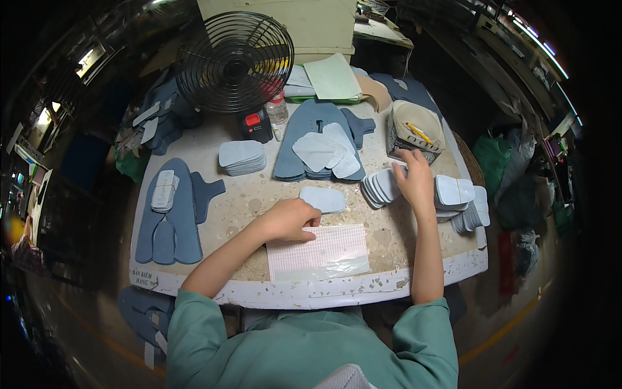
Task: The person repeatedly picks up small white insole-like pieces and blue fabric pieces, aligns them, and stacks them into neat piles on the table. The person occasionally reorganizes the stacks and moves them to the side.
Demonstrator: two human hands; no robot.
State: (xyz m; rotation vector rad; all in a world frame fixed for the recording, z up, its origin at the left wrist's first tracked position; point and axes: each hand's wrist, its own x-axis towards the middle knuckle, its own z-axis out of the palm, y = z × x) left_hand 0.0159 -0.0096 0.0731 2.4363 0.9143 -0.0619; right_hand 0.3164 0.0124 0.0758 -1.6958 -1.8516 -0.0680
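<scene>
My left hand (293,218) rests over the top edge of a pink-gridded paper sheet (317,251), its fingers curled and its thumb lying on the paper. What those fingers hold, if anything, is hidden. Just beyond them lies a low stack of pale rounded pieces (324,200). Over to the right, my right hand (414,176) is at the edge of a leaning stack of pale blue-grey pieces (381,188), fingers apart and nothing visible between them. Beside that wrist stands another banded stack of pale pieces (453,192).
A black fan (235,63) stands at the back left, near a clear bottle (277,109). Blue-grey cut panels lie at centre (299,133) and left (148,230). Another pale stack (242,157) sits mid-table. A round-topped container (414,123) with yellow pencils stands back right.
</scene>
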